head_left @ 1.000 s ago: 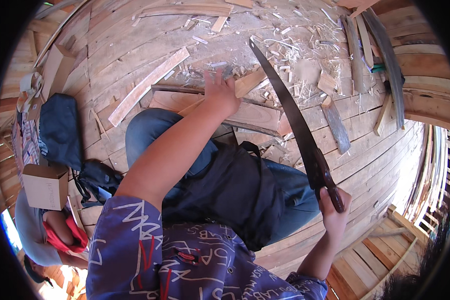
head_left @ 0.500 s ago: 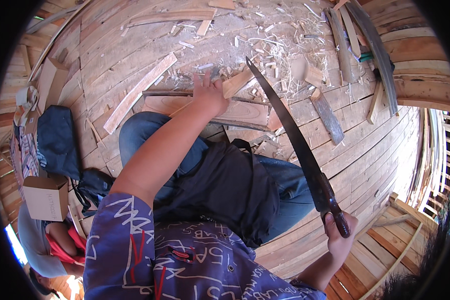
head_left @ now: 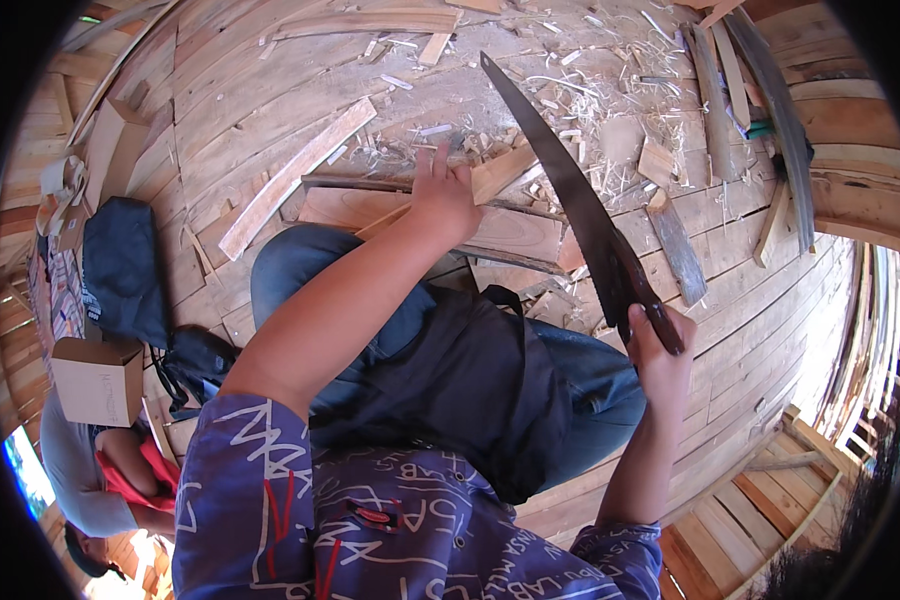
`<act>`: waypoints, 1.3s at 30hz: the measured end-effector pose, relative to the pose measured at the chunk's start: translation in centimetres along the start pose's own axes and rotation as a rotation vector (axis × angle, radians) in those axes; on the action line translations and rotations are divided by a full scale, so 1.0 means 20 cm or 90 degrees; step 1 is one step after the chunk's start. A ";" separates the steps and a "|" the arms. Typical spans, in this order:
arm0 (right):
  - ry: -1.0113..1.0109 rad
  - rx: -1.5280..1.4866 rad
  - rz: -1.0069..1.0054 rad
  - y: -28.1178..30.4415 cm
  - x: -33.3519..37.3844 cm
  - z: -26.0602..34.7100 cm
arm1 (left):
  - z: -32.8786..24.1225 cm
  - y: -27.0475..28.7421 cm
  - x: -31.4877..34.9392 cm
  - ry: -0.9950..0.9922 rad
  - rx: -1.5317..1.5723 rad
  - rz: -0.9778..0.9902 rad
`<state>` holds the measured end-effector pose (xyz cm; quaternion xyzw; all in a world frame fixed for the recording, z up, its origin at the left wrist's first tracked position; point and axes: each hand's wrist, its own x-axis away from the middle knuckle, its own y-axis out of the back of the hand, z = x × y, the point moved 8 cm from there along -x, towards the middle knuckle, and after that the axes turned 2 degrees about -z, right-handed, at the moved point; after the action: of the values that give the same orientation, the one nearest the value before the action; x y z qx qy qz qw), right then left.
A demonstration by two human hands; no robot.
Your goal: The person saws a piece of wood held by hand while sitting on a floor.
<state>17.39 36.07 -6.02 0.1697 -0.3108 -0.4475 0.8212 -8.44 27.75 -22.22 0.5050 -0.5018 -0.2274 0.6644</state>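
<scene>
My right hand point(head_left: 660, 340) is closed round the dark handle of a handsaw point(head_left: 562, 170). The long blade slants up and away to the left, its tip over the floor beyond the wood. On a narrow wooden strip point(head_left: 503, 172) rests my left hand point(head_left: 446, 203), its fingers stretched forward and slightly apart; its thumb is hidden. The strip lies aslant across a thick wooden block point(head_left: 520, 232) in front of my crossed legs. The saw's blade is beyond the strip's right end, and I cannot tell whether they touch.
Shavings and offcuts point(head_left: 610, 120) litter the plank floor. A pale board point(head_left: 295, 180) lies left of the block, a bark-edged piece point(head_left: 676, 248) to its right. At left are a dark bag point(head_left: 125, 270), a cardboard box point(head_left: 98, 380) and another person point(head_left: 80, 480).
My right hand has moved forward and slightly inward with the handsaw, so the blade reaches farther out. My left hand stays on the strip; the whole view has shifted slightly.
</scene>
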 end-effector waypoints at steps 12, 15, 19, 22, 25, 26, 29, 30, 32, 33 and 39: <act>-0.041 0.039 0.015 0.17 0.22 -0.02 | 0.02 0.05 0.01 0.041 0.005 0.080; -0.080 0.041 0.001 0.34 0.42 -0.10 | 0.03 0.04 0.00 0.042 0.013 0.080; -0.090 0.028 -0.010 0.46 0.61 -0.10 | 0.03 0.02 -0.01 0.039 0.022 0.033; -0.072 0.082 -0.015 0.46 0.66 -0.11 | 0.01 0.03 0.01 0.029 0.020 0.037; -0.060 0.070 -0.030 0.47 0.68 -0.08 | 0.00 0.04 0.01 0.025 0.005 0.044; -0.053 0.062 -0.037 0.47 0.67 -0.07 | 0.00 0.05 0.01 0.026 0.007 0.054; -0.055 0.064 -0.043 0.47 0.65 -0.05 | 0.01 0.03 0.01 0.028 -0.001 0.059; -0.055 0.064 -0.040 0.47 0.63 -0.04 | 0.02 0.03 0.01 0.028 -0.010 0.055; -0.054 0.062 -0.033 0.45 0.60 -0.04 | 0.03 0.02 0.01 0.027 0.003 0.063; -0.055 0.074 -0.033 0.43 0.58 -0.05 | 0.03 0.02 0.00 0.027 0.008 0.067; -0.030 0.051 -0.011 0.15 0.31 -0.01 | 0.00 0.04 0.02 -0.016 0.021 0.065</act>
<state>21.97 32.36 -2.36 0.1942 -0.3463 -0.4458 0.8023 -8.44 27.69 -21.21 0.4870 -0.5388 -0.1912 0.6602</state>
